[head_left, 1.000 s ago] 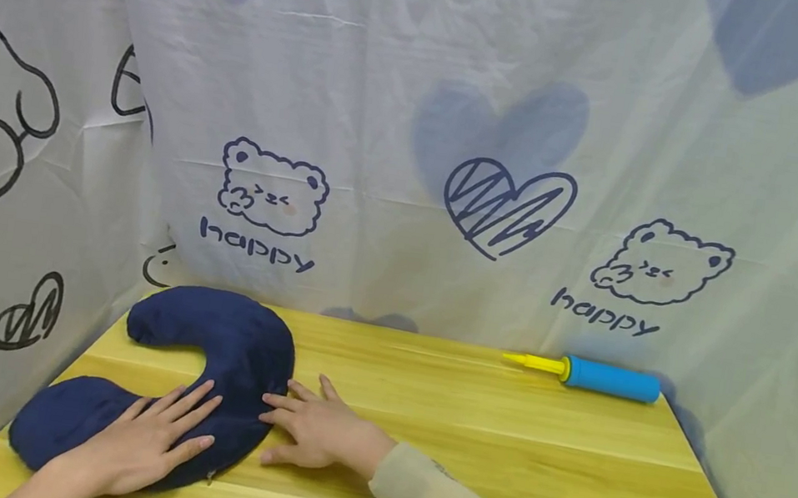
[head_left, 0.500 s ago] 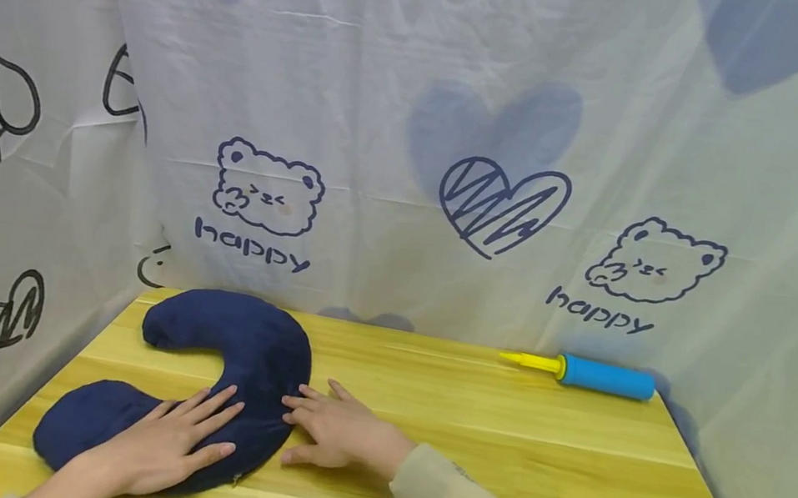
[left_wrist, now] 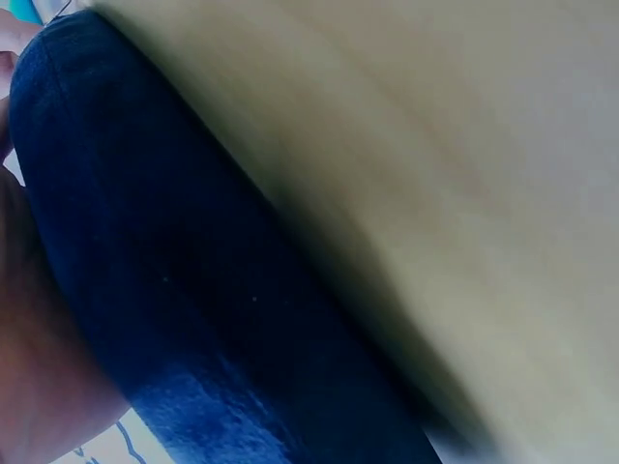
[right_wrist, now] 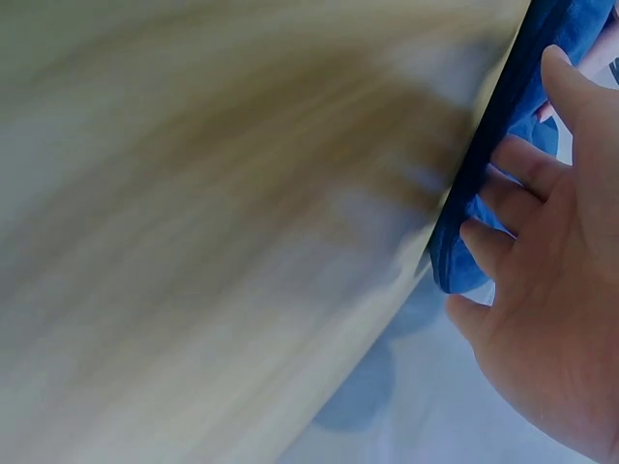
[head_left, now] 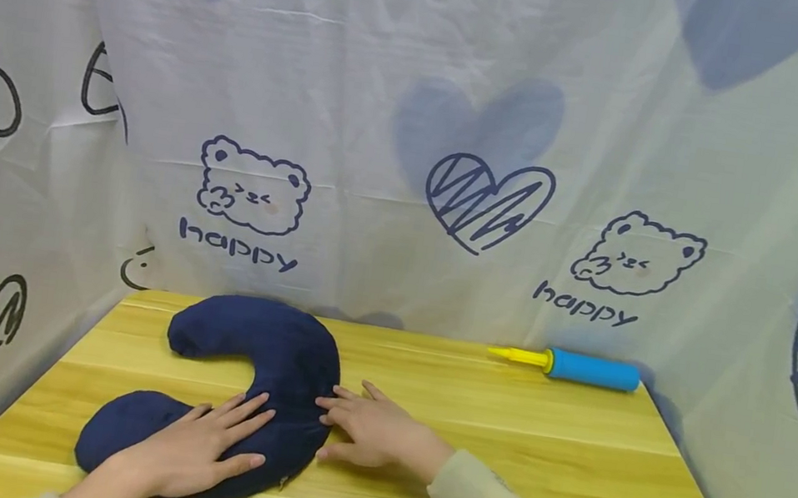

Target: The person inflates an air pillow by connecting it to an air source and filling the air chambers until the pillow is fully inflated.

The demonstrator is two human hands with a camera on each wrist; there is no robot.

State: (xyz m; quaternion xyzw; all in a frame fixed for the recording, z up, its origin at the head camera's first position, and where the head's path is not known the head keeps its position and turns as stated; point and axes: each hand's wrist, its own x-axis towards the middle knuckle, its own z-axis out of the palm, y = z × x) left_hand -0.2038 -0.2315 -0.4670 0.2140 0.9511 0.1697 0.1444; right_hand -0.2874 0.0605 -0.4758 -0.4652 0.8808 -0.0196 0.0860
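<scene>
On the left part of the table [head_left: 565, 481], a navy U-shaped pillow [head_left: 295, 370] is laid flat, its gap turned leftward. Across its near arm the left hand [head_left: 201, 454] is laid, fingers extended and spread, with nothing gripped; if it were pressed unevenly, the soft cover could be wrinkled or the pillow swivelled. Along the near edge a small tab [head_left: 284, 482], perhaps a zip pull, could be snagged if the pillow were dragged. Against the outer right curve the fingertips of the right hand [head_left: 374, 435] are set, fingers spread and nothing pinched; with contact so slight, the edge could be slipped past, or the pillow pushed leftward. Farther right, at the back, a blue and yellow hand pump [head_left: 591, 369] is left well apart from both hands; its rounded barrel could be rolled by a jolt. In the left wrist view, the pillow's thick side is shown, which is foreshortened in the head view, where alone the whole U is given. In the right wrist view, the fingers are seen slightly bent from the palm side; whether the pillow is touched by the thumb cannot be told.
</scene>
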